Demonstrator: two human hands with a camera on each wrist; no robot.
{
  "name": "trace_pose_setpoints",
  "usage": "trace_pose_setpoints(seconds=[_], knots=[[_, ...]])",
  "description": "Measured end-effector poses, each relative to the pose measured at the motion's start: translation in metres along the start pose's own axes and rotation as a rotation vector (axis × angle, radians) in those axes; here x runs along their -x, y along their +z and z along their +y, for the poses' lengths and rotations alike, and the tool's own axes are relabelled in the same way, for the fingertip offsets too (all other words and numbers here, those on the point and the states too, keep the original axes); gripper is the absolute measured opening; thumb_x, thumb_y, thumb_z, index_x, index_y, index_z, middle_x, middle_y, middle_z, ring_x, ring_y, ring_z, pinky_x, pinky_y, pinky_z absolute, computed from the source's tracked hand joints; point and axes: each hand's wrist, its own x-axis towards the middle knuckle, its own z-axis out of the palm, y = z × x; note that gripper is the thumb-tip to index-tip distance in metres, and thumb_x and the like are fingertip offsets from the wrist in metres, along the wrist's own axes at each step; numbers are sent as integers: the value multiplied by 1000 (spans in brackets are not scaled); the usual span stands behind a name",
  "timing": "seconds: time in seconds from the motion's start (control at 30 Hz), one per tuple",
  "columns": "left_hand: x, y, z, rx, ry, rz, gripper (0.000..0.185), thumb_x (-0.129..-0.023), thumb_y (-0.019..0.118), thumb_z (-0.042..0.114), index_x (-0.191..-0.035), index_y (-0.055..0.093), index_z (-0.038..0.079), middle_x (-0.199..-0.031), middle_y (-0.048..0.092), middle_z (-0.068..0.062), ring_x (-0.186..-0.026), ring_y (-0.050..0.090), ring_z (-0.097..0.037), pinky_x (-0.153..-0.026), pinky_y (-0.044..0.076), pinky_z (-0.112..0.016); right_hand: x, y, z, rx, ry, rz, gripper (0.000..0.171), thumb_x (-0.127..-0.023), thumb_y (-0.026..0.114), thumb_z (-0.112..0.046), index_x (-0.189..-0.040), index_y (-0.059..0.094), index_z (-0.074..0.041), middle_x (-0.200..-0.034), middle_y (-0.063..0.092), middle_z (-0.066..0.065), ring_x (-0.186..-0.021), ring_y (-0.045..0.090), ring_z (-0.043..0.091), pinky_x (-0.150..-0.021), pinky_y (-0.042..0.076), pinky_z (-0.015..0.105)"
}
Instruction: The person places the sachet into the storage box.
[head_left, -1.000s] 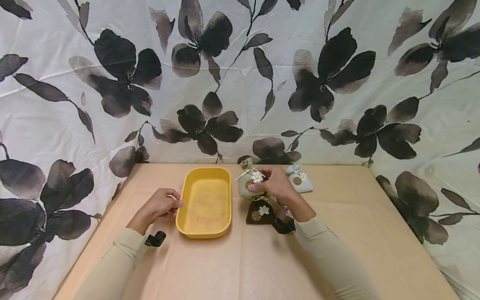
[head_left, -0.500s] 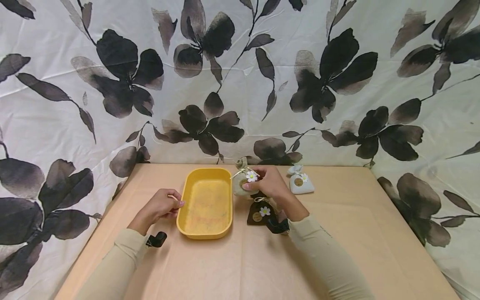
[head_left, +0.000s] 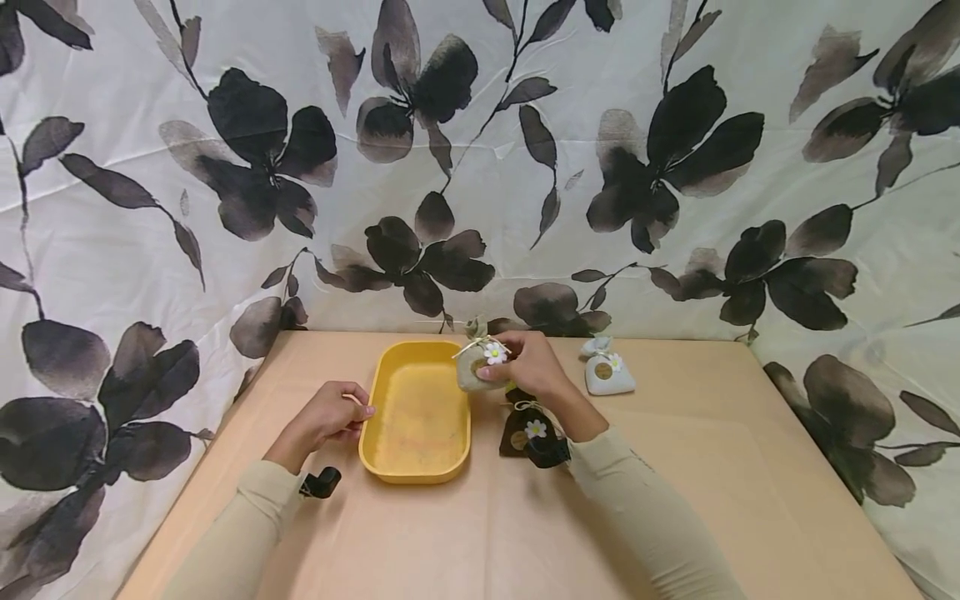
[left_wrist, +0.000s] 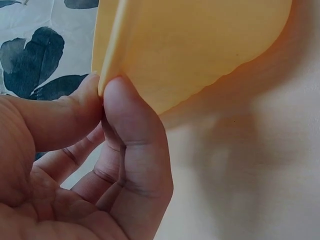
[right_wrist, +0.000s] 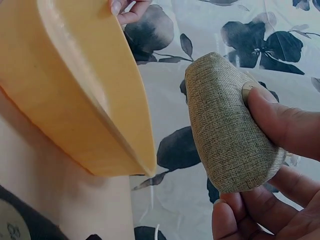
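A yellow tray [head_left: 420,479] with rounded corners lies on the table. My left hand [head_left: 330,421] pinches its left rim between thumb and fingers, as the left wrist view [left_wrist: 112,65] shows up close. Between the thumb and fingers of my right hand [head_left: 536,367] is a grey-green cloth drawstring pouch [right_wrist: 227,130], raised at the tray's right rim. A white daisy [head_left: 495,353] and a round brown label decorate that pouch. Below my right hand stands a dark brown pouch [head_left: 517,433] with a daisy, partly hidden by the wrist camera.
A pale blue-white pouch [head_left: 610,381] with a daisy sits to the right, behind my right wrist. Something yellow-green peeks out just above the dark pouch. A cloth with dark flowers [head_left: 427,258] hangs behind the tan table [head_left: 420,542].
My right hand has carried the grey-green pouch leftward, up to the tray's right rim. My left hand stays on the tray's left rim.
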Motion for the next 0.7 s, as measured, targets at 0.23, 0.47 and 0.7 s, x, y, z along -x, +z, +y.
trace_pose_setpoints(seconds=[0.23,0.47,0.7], knots=[[2,2,0,-11,-10,12,13,-98,67,6,-106,60,-1,-71,52,-4,-59,53,-13,-55,53,-25,-6,10,-1,-32,-48,-1,46,-74,90,2,-117,75,-1,-103,74,14,-87,65,17,-72,57,23],[1,2,0,-15,-12,13,13,-97,68,6,-105,61,-1,-70,52,-4,-59,53,-14,-55,53,-25,-13,21,-8,-37,-60,-9,47,-73,91,2,-118,76,-2,-102,75,12,-86,66,16,-71,56,22],[0,3,0,5,-21,13,12,-96,70,5,-104,62,0,-71,57,-3,-57,56,-13,-54,53,-25,-18,30,-14,-1,-70,8,53,-74,92,1,-123,74,-2,-108,76,16,-88,67,16,-72,57,21]])
